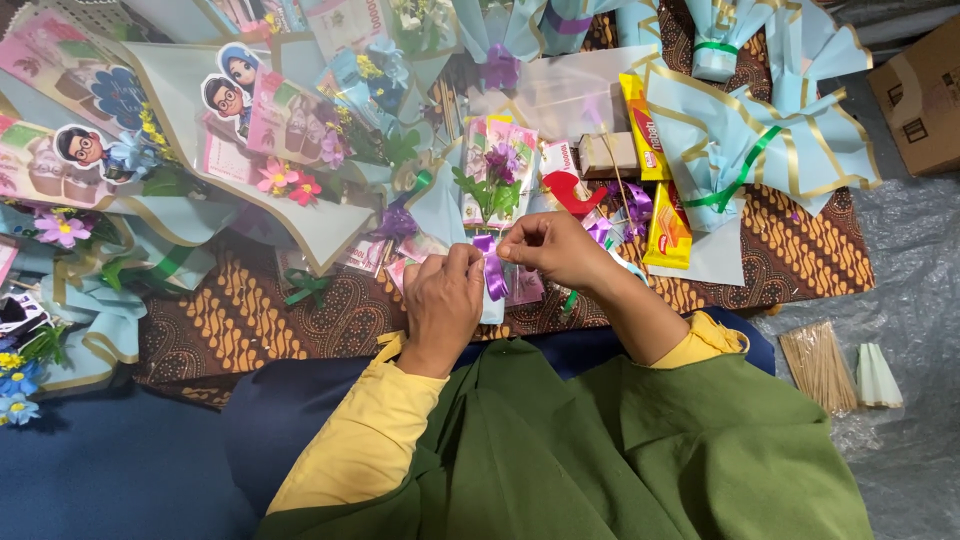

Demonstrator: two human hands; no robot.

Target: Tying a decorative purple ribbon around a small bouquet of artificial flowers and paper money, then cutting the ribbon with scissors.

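Observation:
My left hand [442, 300] and my right hand [555, 250] meet over a small bouquet [497, 180] wrapped in pale blue paper, with purple and green artificial flowers at its top. Both hands pinch a purple ribbon [493, 272] that runs around the bouquet's narrow stem. The left fingers grip the ribbon from the left, the right thumb and forefinger hold its upper end. The bouquet lies on a brown patterned cloth [250, 320], its lower end hidden behind my hands.
Finished blue-wrapped bouquets [760, 140] with cartoon cut-outs [230, 90] and flowers crowd the left and top. A red tape dispenser [572, 192], yellow snack packets [665, 235], loose purple ribbon [632, 205], a bundle of wooden skewers [818, 365] and a cardboard box [920, 95] lie to the right.

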